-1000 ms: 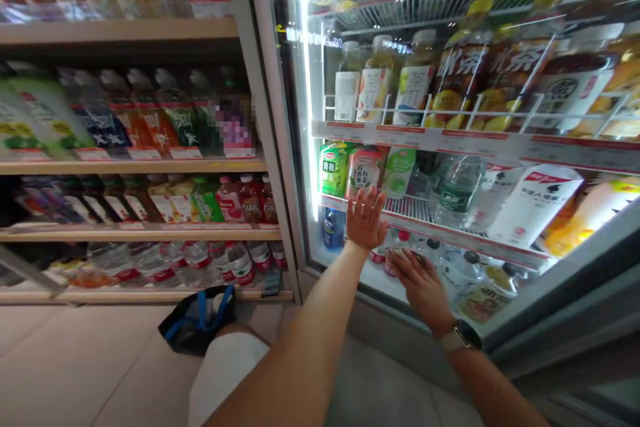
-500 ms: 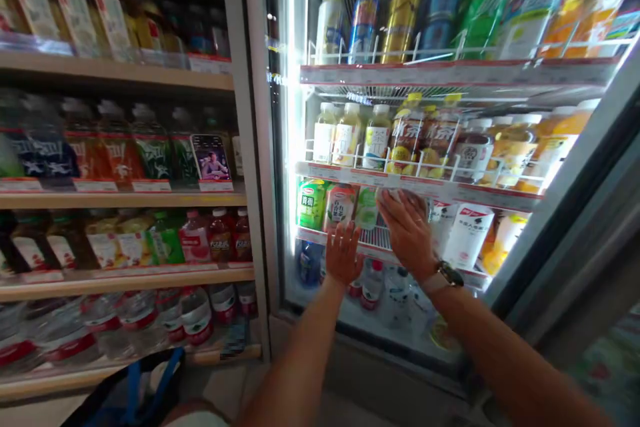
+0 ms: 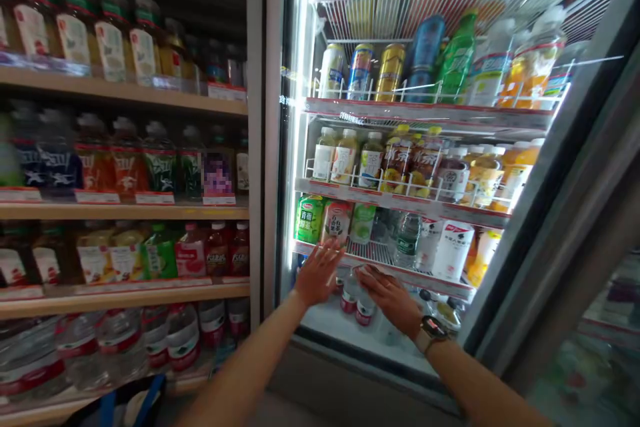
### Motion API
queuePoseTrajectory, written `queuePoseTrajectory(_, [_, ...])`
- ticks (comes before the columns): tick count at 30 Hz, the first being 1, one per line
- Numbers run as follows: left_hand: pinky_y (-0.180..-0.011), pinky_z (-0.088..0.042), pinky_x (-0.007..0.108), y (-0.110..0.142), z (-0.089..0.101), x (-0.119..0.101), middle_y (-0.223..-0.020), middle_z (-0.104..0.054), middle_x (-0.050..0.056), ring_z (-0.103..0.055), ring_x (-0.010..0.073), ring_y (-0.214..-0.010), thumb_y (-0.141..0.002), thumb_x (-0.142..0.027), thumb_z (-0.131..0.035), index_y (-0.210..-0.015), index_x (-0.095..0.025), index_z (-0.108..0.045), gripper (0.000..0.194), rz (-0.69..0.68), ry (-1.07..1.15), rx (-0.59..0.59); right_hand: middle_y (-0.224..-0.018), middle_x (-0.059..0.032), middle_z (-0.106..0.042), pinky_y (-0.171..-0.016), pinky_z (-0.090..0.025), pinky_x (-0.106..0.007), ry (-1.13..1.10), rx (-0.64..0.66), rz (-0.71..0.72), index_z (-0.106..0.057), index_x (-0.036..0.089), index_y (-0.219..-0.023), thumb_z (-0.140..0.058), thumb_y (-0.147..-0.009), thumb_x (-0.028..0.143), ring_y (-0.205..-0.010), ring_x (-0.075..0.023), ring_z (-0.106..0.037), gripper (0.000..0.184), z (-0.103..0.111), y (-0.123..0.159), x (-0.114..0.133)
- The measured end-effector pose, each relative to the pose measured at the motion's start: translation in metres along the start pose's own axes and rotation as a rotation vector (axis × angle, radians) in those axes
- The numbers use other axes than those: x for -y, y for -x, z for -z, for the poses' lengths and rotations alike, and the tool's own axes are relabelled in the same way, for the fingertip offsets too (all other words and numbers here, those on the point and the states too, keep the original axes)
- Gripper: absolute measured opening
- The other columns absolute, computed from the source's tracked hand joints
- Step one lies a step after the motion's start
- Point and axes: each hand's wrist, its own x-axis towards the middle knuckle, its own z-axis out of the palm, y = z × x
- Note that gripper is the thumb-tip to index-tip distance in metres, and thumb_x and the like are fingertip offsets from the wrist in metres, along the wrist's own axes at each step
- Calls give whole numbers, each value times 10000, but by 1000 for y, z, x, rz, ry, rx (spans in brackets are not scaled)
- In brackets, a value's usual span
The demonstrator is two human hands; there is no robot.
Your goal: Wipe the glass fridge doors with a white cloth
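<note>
My left hand [image 3: 319,272] lies against the glass door [image 3: 350,363] of a lit drinks cooler, fingers stretched and apart, with nothing in it. Lower and to the right, my right hand [image 3: 390,297], with a watch [image 3: 433,331] on its wrist, presses flat on the same glass. A small white cloth [image 3: 361,273] shows partly under its fingertips; the rest is hidden. Behind the glass near my hands are a green carton [image 3: 309,219], a reddish carton [image 3: 336,221], a clear bottle [image 3: 407,237] and red-labelled water bottles [image 3: 365,310].
Wooden shelves [image 3: 125,212] with several rows of bottles stand to the left. A phone-like screen [image 3: 218,173], blurred out, leans on one shelf. A dark bag with blue straps [image 3: 125,403] sits at the lower left. The cooler's dark door frame [image 3: 545,213] slants along the right.
My right hand has slid down the glass with the white cloth, from the carton shelf to below it. My left hand has moved a little left. The view has shifted upward.
</note>
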Motion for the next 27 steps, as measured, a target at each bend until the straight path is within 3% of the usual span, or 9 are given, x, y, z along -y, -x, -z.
queuePoseTrajectory(5, [-1174, -291, 485, -2, 9, 43, -1604, -220, 148, -172, 254, -1493, -974, -310, -400, -1550, -186, -135, 646, 307, -10, -68, -1433, -19, -554, -1105, -433, -377, 35, -32, 3, -497, 231, -1403, -457, -883, 12, -1376, -181, -439, 565, 31, -43, -35])
queuePoseTrajectory(8, [-1173, -288, 496, 0, 3, 59, -1611, -185, 158, -158, 267, -1493, -987, -346, -391, -1553, -195, -105, 652, 309, -7, -72, -1484, -25, -496, -1165, -355, -419, 72, -89, -98, -444, 239, -1448, -421, -843, -33, -1436, -195, -350, 663, 47, -82, -57])
queuePoseTrajectory(11, [-1174, -290, 488, 5, -5, 65, -1616, -159, 149, -126, 275, -1495, -985, -349, -411, -1552, -208, -107, 659, 270, -28, -63, -1522, -37, -443, -1197, -293, -474, 81, -186, -198, -350, 234, -1503, -392, -838, -24, -1475, -215, -265, 714, 51, -116, -63])
queuePoseTrajectory(14, [-1180, -278, 494, 10, -10, 66, -1620, -128, 145, -100, 280, -1498, -986, -353, -417, -1555, -207, -69, 682, 253, -50, -65, -1545, -49, -405, -1194, -300, -487, 47, -210, -226, -293, 206, -1527, -376, -850, -11, -1487, -230, -228, 716, 37, -133, -46])
queuePoseTrajectory(16, [-1186, -266, 492, 11, -13, 67, -1622, -110, 142, -79, 281, -1500, -986, -361, -421, -1556, -206, -49, 698, 238, -56, -79, -1547, -55, -400, -1167, -352, -467, 19, -155, -164, -311, 184, -1520, -381, -850, -10, -1483, -237, -237, 701, 20, -133, -28])
queuePoseTrajectory(22, [-1195, -245, 479, 11, -17, 71, -1620, -133, 120, -91, 267, -1502, -985, -324, -422, -1556, -219, -57, 686, 215, -17, -108, -1502, -79, -466, -1016, -519, -393, -50, 45, 7, -388, 161, -1480, -408, -848, -10, -1427, -234, -363, 655, -38, -103, 26])
queuePoseTrajectory(27, [-1187, -258, 473, 11, -15, 71, -1617, -143, 117, -79, 258, -1505, -985, -259, -409, -1555, -223, -50, 674, 211, 15, -119, -1483, -102, -487, -990, -539, -379, -101, 137, 28, -410, 150, -1462, -419, -905, 31, -1424, -234, -372, 570, -53, -86, 49])
